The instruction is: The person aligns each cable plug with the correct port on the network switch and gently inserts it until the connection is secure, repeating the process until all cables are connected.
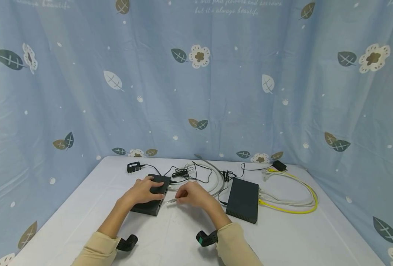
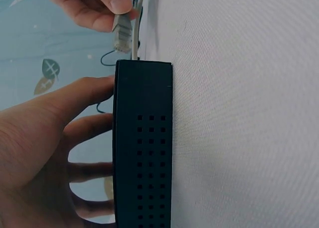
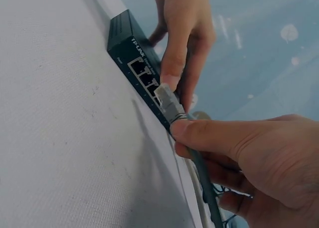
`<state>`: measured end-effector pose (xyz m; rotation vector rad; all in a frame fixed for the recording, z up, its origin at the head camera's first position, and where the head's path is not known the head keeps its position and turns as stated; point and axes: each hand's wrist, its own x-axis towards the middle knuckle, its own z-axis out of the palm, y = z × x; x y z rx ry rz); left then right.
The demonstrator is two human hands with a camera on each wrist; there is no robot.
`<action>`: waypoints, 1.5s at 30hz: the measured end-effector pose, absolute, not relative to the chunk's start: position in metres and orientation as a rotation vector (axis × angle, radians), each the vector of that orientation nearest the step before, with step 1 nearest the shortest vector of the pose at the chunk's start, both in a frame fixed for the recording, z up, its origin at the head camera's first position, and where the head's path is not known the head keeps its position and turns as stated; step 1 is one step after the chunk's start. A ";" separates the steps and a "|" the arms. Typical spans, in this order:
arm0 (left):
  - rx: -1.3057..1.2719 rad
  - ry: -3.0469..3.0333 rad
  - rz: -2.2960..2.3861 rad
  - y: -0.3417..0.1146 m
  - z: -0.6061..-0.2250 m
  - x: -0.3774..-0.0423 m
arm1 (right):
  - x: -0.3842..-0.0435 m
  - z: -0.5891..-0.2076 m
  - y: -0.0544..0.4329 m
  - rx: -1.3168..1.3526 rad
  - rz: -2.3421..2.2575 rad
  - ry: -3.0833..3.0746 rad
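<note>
A black TP-LINK network switch (image 1: 149, 208) lies flat on the left part of the table, its row of ports (image 3: 145, 78) facing right. My left hand (image 1: 144, 191) rests on top of it, fingers spread and pressing the upper face. Just off the port side, my right hand (image 1: 194, 194) pinches a grey Ethernet cable by its clear plug (image 3: 170, 102) between thumb and fingers. The plug is near the ports, apart from the switch in the left wrist view. A paler cable runs alongside, and its end at the switch is partly hidden.
A second black box (image 1: 243, 199) stands to the right, with white cables and a yellow cable (image 1: 296, 212) plugged into its right side. Power adapters (image 1: 134, 167) and tangled black cords (image 1: 183, 171) lie toward the back. A patterned blue curtain (image 1: 196, 92) hangs behind the table.
</note>
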<state>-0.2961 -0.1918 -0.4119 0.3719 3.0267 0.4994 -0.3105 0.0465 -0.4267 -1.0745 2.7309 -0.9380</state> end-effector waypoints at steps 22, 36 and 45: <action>0.383 3.027 0.498 -0.191 -0.411 -0.294 | -0.310 -0.428 0.053 -0.985 -0.866 2.759; 0.394 3.026 0.526 -0.192 -0.413 -0.295 | -0.315 -0.433 0.053 -0.989 -0.899 2.859; 0.401 3.035 0.516 -0.193 -0.414 -0.297 | -0.316 -0.434 0.054 -0.974 -0.978 2.926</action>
